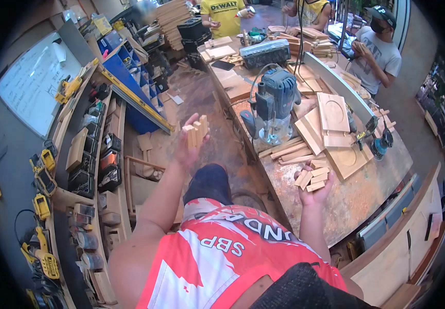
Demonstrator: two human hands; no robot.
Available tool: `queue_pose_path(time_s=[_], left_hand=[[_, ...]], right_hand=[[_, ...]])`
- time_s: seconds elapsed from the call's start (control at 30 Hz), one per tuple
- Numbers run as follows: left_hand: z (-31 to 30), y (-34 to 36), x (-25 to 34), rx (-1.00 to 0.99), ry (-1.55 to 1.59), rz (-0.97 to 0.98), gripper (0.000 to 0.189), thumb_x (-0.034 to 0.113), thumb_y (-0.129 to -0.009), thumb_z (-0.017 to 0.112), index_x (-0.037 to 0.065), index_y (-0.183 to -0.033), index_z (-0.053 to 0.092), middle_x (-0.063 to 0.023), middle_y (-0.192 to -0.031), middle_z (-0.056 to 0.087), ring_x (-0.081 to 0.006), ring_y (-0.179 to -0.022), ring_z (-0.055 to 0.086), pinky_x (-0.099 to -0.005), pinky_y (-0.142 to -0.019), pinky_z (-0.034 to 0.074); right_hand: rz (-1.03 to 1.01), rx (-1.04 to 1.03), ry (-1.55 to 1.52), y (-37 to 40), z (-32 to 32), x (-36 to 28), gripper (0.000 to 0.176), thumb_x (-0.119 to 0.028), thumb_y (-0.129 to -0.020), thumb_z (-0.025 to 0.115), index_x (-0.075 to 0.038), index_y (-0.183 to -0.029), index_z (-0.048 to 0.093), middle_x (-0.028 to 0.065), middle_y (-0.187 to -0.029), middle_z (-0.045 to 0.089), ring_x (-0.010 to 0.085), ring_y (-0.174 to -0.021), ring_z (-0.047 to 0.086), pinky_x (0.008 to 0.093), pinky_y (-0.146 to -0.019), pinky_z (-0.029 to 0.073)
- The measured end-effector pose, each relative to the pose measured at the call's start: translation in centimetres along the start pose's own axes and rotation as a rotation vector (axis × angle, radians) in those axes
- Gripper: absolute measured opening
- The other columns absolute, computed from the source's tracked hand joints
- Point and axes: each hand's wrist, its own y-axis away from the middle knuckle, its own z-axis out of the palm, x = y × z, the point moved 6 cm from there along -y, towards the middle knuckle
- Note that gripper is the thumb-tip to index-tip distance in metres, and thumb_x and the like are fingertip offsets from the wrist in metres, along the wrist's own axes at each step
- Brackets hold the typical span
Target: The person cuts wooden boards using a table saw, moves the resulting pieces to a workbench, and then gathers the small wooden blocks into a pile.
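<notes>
My left hand [185,149] is raised over the floor beside the bench, its fingers around a few small wooden blocks [195,133] held upright. Over the near part of the workbench [305,219], my right hand [319,194] is palm up, cupped under several small wooden pieces [311,178]. Just beyond that hand lie thin wooden strips [289,150] and a stack of boards, with a board bearing a round recess [334,112] on top. A blue router [276,98] stands upright behind the strips.
A blue sander [382,144] and a long metal level [338,85] are on the bench. A clear-lidded case [264,53] sits farther back. Shelves with bins [83,175] line the left. Several people stand around the bench's far side, one [377,56] in a cap.
</notes>
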Motion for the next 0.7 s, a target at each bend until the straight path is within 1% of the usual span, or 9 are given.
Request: queue_pose_path(time_s=[0.17,0.2,0.3,0.4,0.43,0.5,0.57,0.63,0.7], left_hand=[[-1.1,-2.6,-0.8,-0.1,0.038,0.054,0.088,0.063,-0.086,0.063,0.012,-0.15,0.033,-0.0097,-0.139,0.048,-0.0257,-0.119,0.051,-0.0399,-0.099,0.044],[-0.5,-2.5,-0.7,-0.024,0.024,0.03,0.088,0.064,-0.086,0.062,0.012,-0.151,0.032,-0.0093,-0.14,0.048,-0.0259,-0.122,0.05,-0.0402,-0.1,0.044],[-1.1,-4.4,-1.7,-0.078,0.097,-0.024,0.089,0.064,-0.085,0.063,0.013,-0.151,0.032,-0.0089,-0.14,0.048,-0.0263,-0.123,0.051,-0.041,-0.1,0.045],[-1.7,-6.9,-3.1,-0.056,0.135,-0.039,0.086,0.064,-0.084,0.065,0.014,-0.149,0.037,-0.0078,-0.138,0.05,-0.0242,-0.119,0.053,-0.04,-0.098,0.045],[-2.5,-7.9,-3.8,-0.086,0.167,-0.075,0.086,0.064,-0.084,0.065,0.014,-0.148,0.038,-0.0081,-0.138,0.05,-0.0242,-0.119,0.053,-0.0402,-0.098,0.045],[-4.5,-11.2,-5.2,-0.126,0.246,-0.128,0.087,0.063,-0.083,0.066,0.016,-0.149,0.037,-0.0091,-0.14,0.049,-0.0276,-0.122,0.053,-0.042,-0.101,0.045],[-6.1,-14.4,-6.0,-0.108,0.278,-0.133,0.087,0.062,-0.082,0.068,0.016,-0.149,0.038,-0.0081,-0.141,0.05,-0.0265,-0.123,0.053,-0.0416,-0.101,0.046],[-9.1,-18.6,-6.9,-0.154,0.331,-0.11,0.084,0.058,-0.081,0.071,0.016,-0.147,0.04,-0.0074,-0.14,0.052,-0.026,-0.119,0.057,-0.0405,-0.097,0.049],[-12.7,-22.9,-7.4,-0.114,0.367,-0.139,0.083,0.057,-0.08,0.073,0.015,-0.145,0.042,-0.0092,-0.137,0.053,-0.0268,-0.117,0.058,-0.04,-0.094,0.053]], right_hand=[[-0.043,-0.042,0.025,-0.2,-0.6,1.0,0.058,-0.054,-0.09,0.053,-0.008,-0.125,0.056,0.0149,-0.114,0.062,0.0236,-0.093,0.059,0.0545,-0.08,0.048],[-0.037,-0.029,0.002,-0.1,-0.4,1.1,0.058,-0.056,-0.09,0.053,-0.009,-0.124,0.057,0.0163,-0.117,0.061,0.0253,-0.093,0.06,0.0549,-0.082,0.048],[-0.026,-0.041,-0.013,-0.5,0.8,1.6,0.059,-0.056,-0.089,0.054,-0.008,-0.122,0.058,0.0145,-0.114,0.062,0.0241,-0.09,0.06,0.0533,-0.081,0.048],[-0.185,0.06,0.124,-2.1,-0.1,0.4,0.059,-0.054,-0.087,0.057,-0.006,-0.122,0.057,0.0147,-0.116,0.061,0.0233,-0.092,0.059,0.0528,-0.081,0.048],[-0.16,0.058,0.131,-2.6,0.0,0.8,0.059,-0.054,-0.087,0.057,-0.006,-0.122,0.057,0.0147,-0.116,0.061,0.0233,-0.092,0.059,0.0528,-0.081,0.048],[-0.176,-0.127,0.036,-3.2,3.3,1.0,0.056,-0.049,-0.09,0.055,-0.006,-0.125,0.056,0.014,-0.112,0.06,0.0249,-0.093,0.058,0.0537,-0.083,0.049],[-0.212,-0.18,0.076,-4.4,5.9,1.9,0.057,-0.049,-0.09,0.056,-0.006,-0.127,0.054,0.0158,-0.118,0.058,0.024,-0.094,0.056,0.0529,-0.084,0.046],[-0.297,-0.132,0.137,-5.7,7.9,3.3,0.062,-0.048,-0.089,0.058,-0.006,-0.133,0.048,0.0166,-0.124,0.054,0.023,-0.097,0.054,0.0528,-0.087,0.044],[-0.302,-0.235,0.14,-7.4,11.3,6.3,0.065,-0.047,-0.09,0.058,-0.007,-0.139,0.042,0.0157,-0.131,0.048,0.0221,-0.101,0.052,0.0519,-0.09,0.042]])
